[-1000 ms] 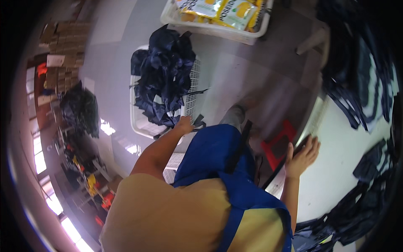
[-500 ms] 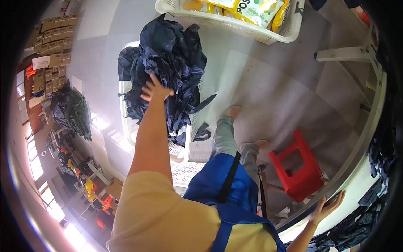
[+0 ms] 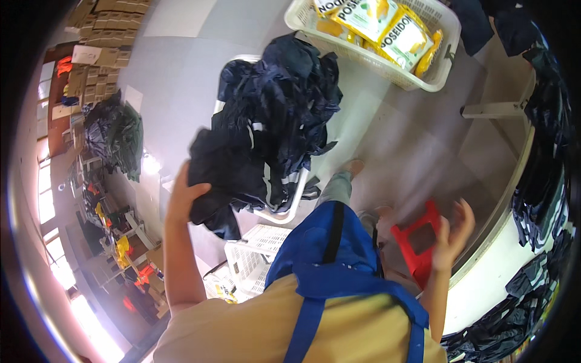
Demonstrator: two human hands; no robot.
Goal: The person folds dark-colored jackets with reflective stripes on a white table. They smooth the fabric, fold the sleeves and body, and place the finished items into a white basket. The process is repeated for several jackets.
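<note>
A heap of dark navy fabric pieces, likely garments (image 3: 290,91), fills and overflows a white plastic basket (image 3: 293,213). Some of the pieces carry pale grey strips. At the heap's near left side, my left hand (image 3: 185,195) is closed on the edge of a black garment (image 3: 227,172), which hangs partly over the basket's left side. The fingertips are hidden behind the cloth; the thumb lies on the front. My right hand (image 3: 452,239) is raised beside the white table edge, above a red plastic stool, with fingers apart and nothing in it.
Another white basket (image 3: 369,57) holds yellow and white packets (image 3: 405,42) at the far side. The red stool (image 3: 417,242) stands by the white table (image 3: 484,272), where dark garments (image 3: 514,314) lie. Cartons (image 3: 112,36) are stacked far left. An open white crate (image 3: 251,254) is near my legs.
My left hand has moved from above the heap to its near left edge and taken hold of a black garment. My right hand has lifted off the table edge.
</note>
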